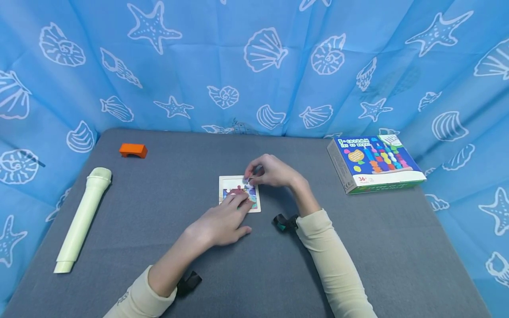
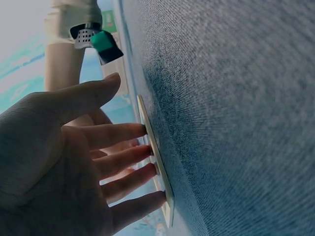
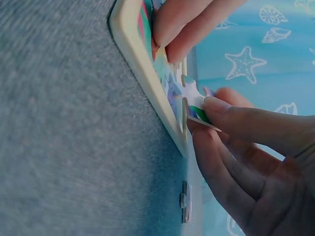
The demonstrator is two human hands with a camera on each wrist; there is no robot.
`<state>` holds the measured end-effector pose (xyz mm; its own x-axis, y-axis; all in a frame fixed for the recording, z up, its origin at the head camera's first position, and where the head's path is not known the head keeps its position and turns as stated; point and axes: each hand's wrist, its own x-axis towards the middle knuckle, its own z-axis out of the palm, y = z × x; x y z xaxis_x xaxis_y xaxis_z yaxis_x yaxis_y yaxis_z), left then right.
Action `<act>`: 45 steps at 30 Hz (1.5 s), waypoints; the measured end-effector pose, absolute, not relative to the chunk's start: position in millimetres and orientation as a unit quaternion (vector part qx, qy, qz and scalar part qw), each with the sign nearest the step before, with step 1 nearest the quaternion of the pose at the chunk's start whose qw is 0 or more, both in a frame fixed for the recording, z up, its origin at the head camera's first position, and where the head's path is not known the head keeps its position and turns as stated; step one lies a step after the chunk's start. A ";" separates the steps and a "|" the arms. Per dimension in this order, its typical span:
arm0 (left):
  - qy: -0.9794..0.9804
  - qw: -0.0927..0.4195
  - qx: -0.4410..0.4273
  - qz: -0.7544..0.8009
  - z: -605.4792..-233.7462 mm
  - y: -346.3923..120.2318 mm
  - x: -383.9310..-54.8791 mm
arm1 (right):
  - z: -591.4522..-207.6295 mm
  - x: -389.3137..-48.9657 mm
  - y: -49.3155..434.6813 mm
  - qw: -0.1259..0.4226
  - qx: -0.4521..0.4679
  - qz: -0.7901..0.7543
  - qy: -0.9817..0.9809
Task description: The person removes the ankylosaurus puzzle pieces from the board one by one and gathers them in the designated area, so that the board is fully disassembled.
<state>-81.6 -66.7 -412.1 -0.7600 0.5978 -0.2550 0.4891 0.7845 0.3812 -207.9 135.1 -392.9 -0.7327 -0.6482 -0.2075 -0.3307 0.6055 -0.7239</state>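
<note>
A small jigsaw puzzle in a pale frame (image 1: 256, 208) lies on the grey table, with several pieces in it. My right hand (image 1: 274, 171) is at its far right corner. Between thumb and fingers it pinches a puzzle piece (image 3: 196, 101), white with some green and purple, tilted against the puzzle's edge. My left hand (image 1: 220, 223) lies over the near left part of the puzzle and hides some of it. In the left wrist view its extended fingertips (image 2: 156, 169) touch the puzzle, and the thumb stays apart from it.
At the back right stands a blue boxed bead set (image 1: 377, 163). An orange arch block (image 1: 133, 150) sits at the back left, and a pale green microphone (image 1: 83, 218) lies along the left. One small flat thing (image 3: 185, 201) rests beyond the puzzle. Behind the table hangs a blue curtain (image 1: 222, 53).
</note>
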 end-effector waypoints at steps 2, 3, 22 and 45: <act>0.925 0.185 0.294 0.152 -416.2 -67.2 -82.7 | -393.8 -208.5 136.2 0.234 -0.280 -0.345 0.865; 0.925 0.183 0.295 0.152 -421.5 -67.5 -84.3 | -394.3 -208.8 136.6 0.234 -0.279 -0.345 0.865; 0.925 0.194 0.284 0.163 -416.0 -67.1 -81.9 | -393.8 -215.5 158.1 0.247 -0.272 -0.420 0.830; 0.922 0.195 0.282 0.178 -396.3 -65.8 -75.0 | -387.5 -220.8 267.6 0.180 -0.127 -0.441 0.870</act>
